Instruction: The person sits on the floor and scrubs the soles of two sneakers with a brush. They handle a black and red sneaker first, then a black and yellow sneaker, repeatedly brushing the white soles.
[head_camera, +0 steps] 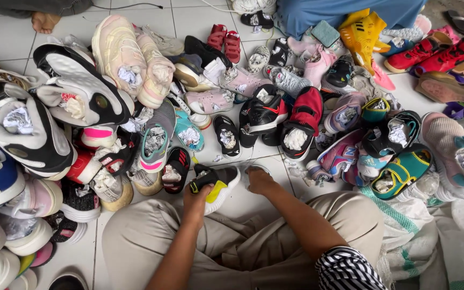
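Left hand: the left hand (195,200) is closed around the heel end of a small black shoe with a yellow side and white sole (217,185), fingers wrapped over its upper, holding it just above the floor in front of the person's knees.
Right hand: the right hand (259,180) rests palm down on the white tiled floor (6,37) just right of that shoe's toe; the fingers curl under, and whether they pinch anything cannot be told.
Held shoe: it lies tilted, toe pointing up and to the right, between the two hands and at the near edge of the shoe heap.
Person: sits cross-legged in beige trousers (151,241), with a black-and-white striped sleeve (347,271) at the right elbow.
Heap ahead: many shoes stuffed with crumpled paper, among them a black and red trainer (302,121), a small black sandal (226,134) and a grey and pink trainer (157,134).
Left side: large black and white high-top trainers (38,123) are stacked on one another, with cream ones (124,56) behind.
Right side: a green sandal (401,172) lies near a white woven sack (404,225).
Others: a bare foot (44,21) shows at the top left, and someone in blue cloth (345,13) sits at the top, beside a yellow shoe (363,32).
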